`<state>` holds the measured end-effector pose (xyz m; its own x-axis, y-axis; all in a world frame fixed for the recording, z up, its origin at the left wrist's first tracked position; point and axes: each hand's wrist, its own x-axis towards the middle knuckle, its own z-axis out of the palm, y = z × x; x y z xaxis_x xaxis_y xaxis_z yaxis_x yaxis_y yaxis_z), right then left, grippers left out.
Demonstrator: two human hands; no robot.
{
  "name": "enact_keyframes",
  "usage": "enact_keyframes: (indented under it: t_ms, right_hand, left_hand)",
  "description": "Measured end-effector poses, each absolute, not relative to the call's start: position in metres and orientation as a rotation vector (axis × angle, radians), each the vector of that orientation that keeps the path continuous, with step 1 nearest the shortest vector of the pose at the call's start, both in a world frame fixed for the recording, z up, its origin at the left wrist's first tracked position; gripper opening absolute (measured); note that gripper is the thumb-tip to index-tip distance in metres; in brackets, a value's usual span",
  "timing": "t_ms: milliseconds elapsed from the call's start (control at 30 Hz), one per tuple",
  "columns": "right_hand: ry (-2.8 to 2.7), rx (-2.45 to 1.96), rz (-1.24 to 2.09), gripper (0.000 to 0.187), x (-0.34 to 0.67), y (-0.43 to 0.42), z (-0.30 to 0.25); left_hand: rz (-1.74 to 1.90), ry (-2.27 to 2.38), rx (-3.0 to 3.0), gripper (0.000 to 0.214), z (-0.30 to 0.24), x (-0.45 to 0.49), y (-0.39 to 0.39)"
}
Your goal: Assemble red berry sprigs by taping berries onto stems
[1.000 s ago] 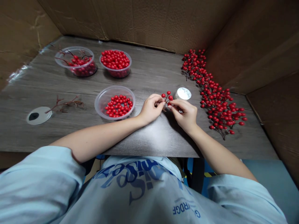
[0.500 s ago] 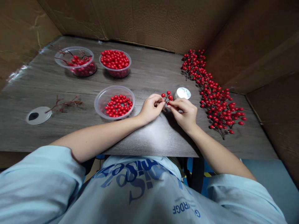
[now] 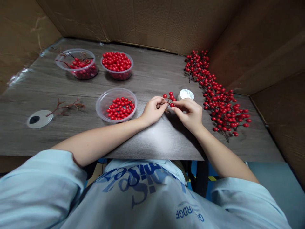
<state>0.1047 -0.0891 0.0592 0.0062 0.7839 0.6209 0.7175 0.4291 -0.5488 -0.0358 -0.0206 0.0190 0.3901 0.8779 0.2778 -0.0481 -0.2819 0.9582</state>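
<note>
Both hands meet over the middle of the dark wooden table. My left hand and my right hand are both closed in a pinch on a small twig of red berries, whose berries stick up between the fingertips. A clear plastic bowl holding loose red berries stands just left of my left hand. A small white round lid lies right behind my right hand.
Two more clear bowls stand at the back left: one with berries and bare stems, one full of red berries. A long heap of berry branches lies along the right. A bare twig and a flat lid lie at left. Cardboard walls enclose the table.
The hands have stayed together on the twig, with the fingers shifting slightly; the berries between them sit a little differently. Nothing else has moved.
</note>
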Motion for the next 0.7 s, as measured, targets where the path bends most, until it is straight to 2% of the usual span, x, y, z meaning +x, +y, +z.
enact_keyframes:
  t_ms: [233,433,700]
  right_hand:
    - [-1.412,-1.420,0.261,0.012,0.121,-0.086,0.070]
    - [-1.427,-1.456,0.582,0.015,0.127,-0.085,0.076]
    - [-1.445,-1.372,0.797,0.013,0.129,-0.089,0.090]
  left_hand:
    - [1.028,0.643,1.635,0.007,0.023,-0.038,-0.023]
    - [0.948,0.581,1.664,0.009,0.027,-0.041,-0.025]
    - [0.772,0.595,1.433,0.016,0.035,-0.042,-0.030]
